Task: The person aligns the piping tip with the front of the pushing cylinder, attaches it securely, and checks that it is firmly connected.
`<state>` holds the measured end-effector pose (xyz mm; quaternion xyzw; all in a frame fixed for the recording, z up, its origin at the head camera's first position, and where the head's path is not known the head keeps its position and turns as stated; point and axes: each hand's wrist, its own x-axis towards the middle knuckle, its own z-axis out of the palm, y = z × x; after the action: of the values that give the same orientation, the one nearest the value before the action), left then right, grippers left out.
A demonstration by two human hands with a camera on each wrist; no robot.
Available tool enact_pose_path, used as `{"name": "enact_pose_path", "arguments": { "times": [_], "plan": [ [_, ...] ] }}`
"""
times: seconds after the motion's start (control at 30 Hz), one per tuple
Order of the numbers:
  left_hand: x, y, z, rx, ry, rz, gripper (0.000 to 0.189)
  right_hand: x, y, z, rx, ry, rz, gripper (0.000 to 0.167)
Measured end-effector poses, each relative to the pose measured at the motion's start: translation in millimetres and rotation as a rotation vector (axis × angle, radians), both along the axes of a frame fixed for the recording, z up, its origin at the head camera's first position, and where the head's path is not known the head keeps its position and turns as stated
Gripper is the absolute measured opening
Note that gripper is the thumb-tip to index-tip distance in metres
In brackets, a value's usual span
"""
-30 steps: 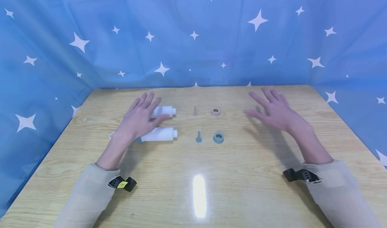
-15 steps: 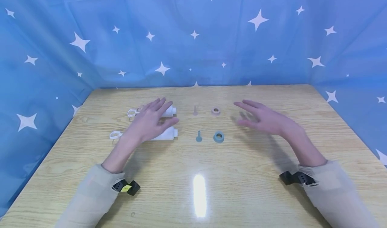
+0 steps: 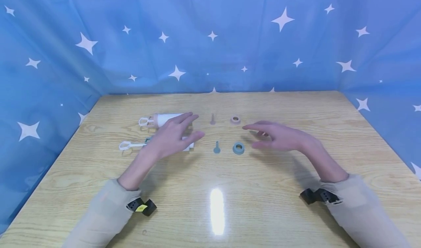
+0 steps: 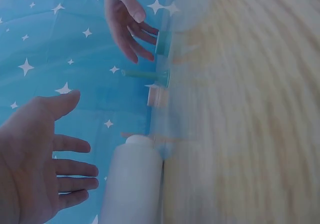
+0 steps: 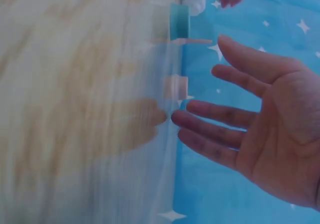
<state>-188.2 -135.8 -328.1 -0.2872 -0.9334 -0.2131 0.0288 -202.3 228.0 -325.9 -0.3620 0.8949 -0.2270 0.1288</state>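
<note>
My left hand hovers with extended fingers over two white cylinders lying on the table. The far one has a pink collar and a white loop handle; my hand hides most of the near one, whose similar loop handle sticks out leftward. My right hand holds nothing, its fingers reaching left beside a pink ring and a teal ring. Between the hands stand a thin pink spout-like piece and a teal one. Fingers are apart from the near cylinder in the left wrist view.
The wooden table ends at the back against a blue star-patterned curtain. Black wrist cameras are strapped to the left sleeve and the right sleeve.
Both hands have moved inward, the left one rightward and slightly down, the right one leftward and slightly down. More of the far cylinder and both loop handles show now.
</note>
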Motion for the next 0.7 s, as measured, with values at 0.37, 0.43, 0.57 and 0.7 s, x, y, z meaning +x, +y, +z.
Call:
{"name": "enact_pose_path", "arguments": {
  "times": [0.37, 0.43, 0.57, 0.7],
  "plan": [
    [1.8, 21.2, -2.0, 0.053, -0.005, -0.066, 0.068, -2.7, -9.9, -5.6, -0.025, -0.005, 0.098, 0.048],
    [1.1, 24.7, -2.9, 0.078, -0.027, -0.080, 0.066, -3.5, -10.9, -7.1, -0.015, -0.007, 0.109, 0.047],
    [-0.6, 31.9, -3.8, 0.109, -0.075, -0.106, 0.063, -3.9, -13.4, -8.1, 0.002, -0.032, 0.127, 0.047],
    [-2.3, 38.5, -4.8, 0.115, -0.128, -0.115, 0.060, -3.3, -17.1, -6.3, 0.017, -0.044, 0.144, 0.041]
  ]
}}
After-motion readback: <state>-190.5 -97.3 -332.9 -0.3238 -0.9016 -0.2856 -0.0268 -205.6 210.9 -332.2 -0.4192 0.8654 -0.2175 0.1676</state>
